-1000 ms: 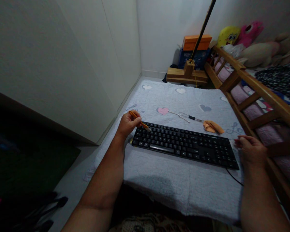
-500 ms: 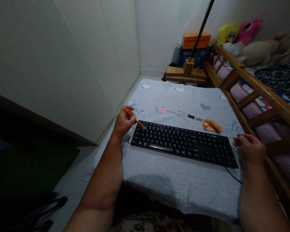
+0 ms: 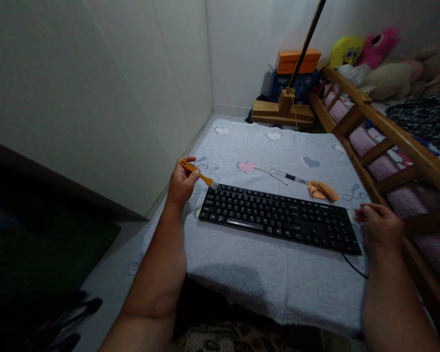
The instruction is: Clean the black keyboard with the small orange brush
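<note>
A black keyboard lies across a pale blue blanket with heart prints. My left hand is closed on a small orange-handled brush, its bristle tip just off the keyboard's top left corner. My right hand rests curled against the keyboard's right end, fingers closed; nothing shows in them. The keyboard's cable runs off its lower right corner.
Beyond the keyboard lie a metal wire tool with a black grip and a crumpled orange cloth. A wooden bed rail runs along the right, soft toys behind it. A wooden stand with a pole and stacked boxes sit at the back. White wall on the left.
My left hand has drawn the brush left and back, from over the top-left keys to just off the keyboard's corner. My right hand has stayed put.
</note>
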Available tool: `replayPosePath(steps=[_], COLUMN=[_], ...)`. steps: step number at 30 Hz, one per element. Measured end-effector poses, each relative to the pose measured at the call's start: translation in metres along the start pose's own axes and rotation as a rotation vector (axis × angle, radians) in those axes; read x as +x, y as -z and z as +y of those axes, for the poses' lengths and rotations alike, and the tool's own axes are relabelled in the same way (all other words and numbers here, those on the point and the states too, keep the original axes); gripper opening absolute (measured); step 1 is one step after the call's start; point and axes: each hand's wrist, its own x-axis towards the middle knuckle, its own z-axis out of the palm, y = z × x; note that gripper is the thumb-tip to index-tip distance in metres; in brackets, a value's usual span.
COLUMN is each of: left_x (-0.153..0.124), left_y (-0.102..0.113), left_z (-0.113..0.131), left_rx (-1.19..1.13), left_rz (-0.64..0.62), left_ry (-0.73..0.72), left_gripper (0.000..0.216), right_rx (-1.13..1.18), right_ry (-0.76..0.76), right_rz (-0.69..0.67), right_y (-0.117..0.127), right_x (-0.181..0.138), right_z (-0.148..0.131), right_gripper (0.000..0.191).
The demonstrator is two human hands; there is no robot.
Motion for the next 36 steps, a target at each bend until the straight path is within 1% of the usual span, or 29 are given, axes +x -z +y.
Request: replayPosePath(steps=[3,7,10,12,14,18,21,23,26,28,32,36], left_x=[-0.001,-0.004,-0.005,-0.006,-0.007,-0.009,-0.009,-0.008,-0.007,-0.008,-0.016,-0.027], left_y=[0.000,-0.001,-0.001,-0.001,-0.003,-0.007,-0.009,-0.008,-0.006,-0.005,-0.004,-0.004], left_z=[0.000,0.004,0.009,0.011,0.011,0.010,0.012,0.016,0.025,0.031,0.038,0.036], left_rx=[0.068,0.165,0.208,0.206,0.194,0.212,0.311,0.411,0.536,0.576,0.551,0.454], left_rz=[0.019,0.031,-0.013,-0.064,-0.089,-0.049,-0.016,-0.012,-0.032,-0.059,-0.115,-0.132], left_ry=[-0.036,-0.060,-0.045,-0.012,0.019,0.026,0.008,-0.013,-0.042,-0.051,-0.050,-0.069], left_gripper=[0.037,0.028,0.024,0.026,0.029,0.032,0.034,0.036,0.038,0.039,0.038,0.035], right_rx=[0.002,0.072,0.066,0.041,0.030,0.043,0.058,0.058,0.049,0.054,0.076,0.110], right_ry=[-0.009,-0.039,-0.051,-0.053,-0.054,-0.042,-0.037,-0.038,-0.046,-0.060,-0.070,-0.079], right_rz=[0.013,0.044,0.048,0.049,0.043,0.035,0.033,0.037,0.049,0.048,0.048,0.050], right_y=[-0.001,-0.003,-0.003,-0.002,-0.002,-0.002,-0.003,-0.004,-0.006,-0.006,-0.007,-0.009], right_x=[0.003,0.003,0.002,0.001,0.002,0.006,0.007,0.004,-0.001,-0.004,-0.006,-0.009], right_z=[0.004,0.002,-0.001,-0.002,-0.001,0.006,0.007,0.004,-0.006,-0.011,-0.015,-0.020], right_gripper=[0.015,0.025,0.027,0.028,0.028,0.029,0.029,0.027,0.024,0.024,0.023,0.022])
